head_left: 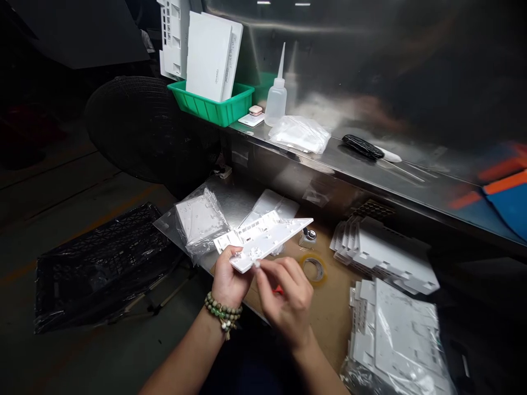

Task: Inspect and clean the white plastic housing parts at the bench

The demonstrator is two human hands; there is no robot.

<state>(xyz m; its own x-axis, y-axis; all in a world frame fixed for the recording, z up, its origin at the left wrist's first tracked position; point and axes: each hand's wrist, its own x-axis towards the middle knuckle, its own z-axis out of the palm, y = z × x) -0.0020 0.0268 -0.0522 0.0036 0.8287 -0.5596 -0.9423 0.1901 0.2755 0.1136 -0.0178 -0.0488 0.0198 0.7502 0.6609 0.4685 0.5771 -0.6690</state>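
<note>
My left hand, with beaded bracelets on its wrist, grips a white plastic housing by its near left corner, thumb on top. The housing is tilted, its ribbed and clipped inner side facing up. My right hand is closed in a pinch at the housing's near edge. A small whitish piece shows at its fingertips, too small to name. Beyond the right hand, a roll of clear tape lies on the brown worktop. Part of a red object shows behind the right fingers.
A bagged white panel lies left. Stacked white housings and bagged ones stand right. The metal shelf holds a green bin, a squeeze bottle, a plastic bag and a black-handled tool. A fan stands left.
</note>
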